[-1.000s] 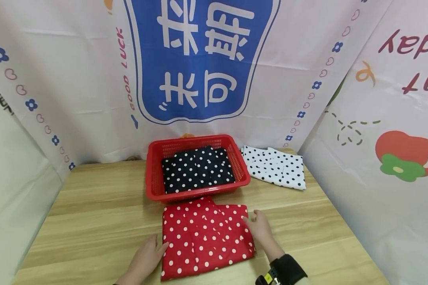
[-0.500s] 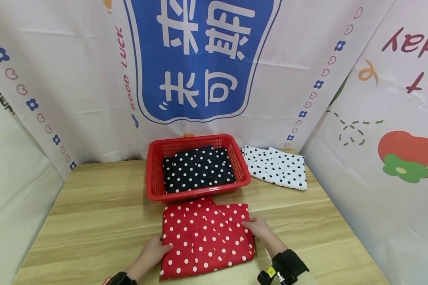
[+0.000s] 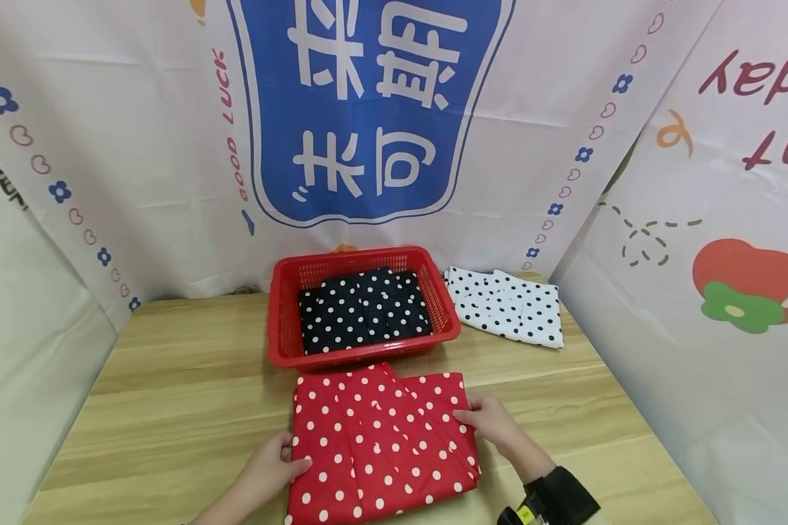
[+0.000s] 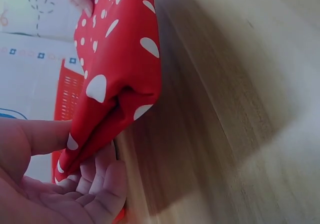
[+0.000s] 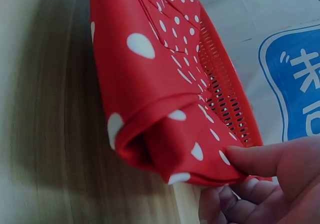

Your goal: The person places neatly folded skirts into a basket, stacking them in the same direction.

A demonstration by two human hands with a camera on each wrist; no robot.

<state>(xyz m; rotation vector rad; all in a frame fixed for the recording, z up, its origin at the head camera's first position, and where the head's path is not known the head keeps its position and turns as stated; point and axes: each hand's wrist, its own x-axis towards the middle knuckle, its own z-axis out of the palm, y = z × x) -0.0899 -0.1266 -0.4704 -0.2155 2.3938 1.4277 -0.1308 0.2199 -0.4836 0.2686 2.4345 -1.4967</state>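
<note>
A folded red cloth with white polka dots is held between both hands in front of the basket. My left hand pinches its left edge, thumb on top and fingers underneath, as the left wrist view shows. The right hand grips the opposite edge the same way; in the right wrist view its thumb presses the upper layer. Seen from the wrists, the folded layers are raised off the wooden table, with a shadow below.
Behind the red cloth stands a red plastic basket holding a folded black polka-dot cloth. To its right lies a folded white cloth with black dots. Printed white sheets hang around the wooden table.
Both hands came in to the cloth's side edges and took hold of it. The red cloth has since lifted and appears larger, nearer the head camera; basket and other cloths stay put.
</note>
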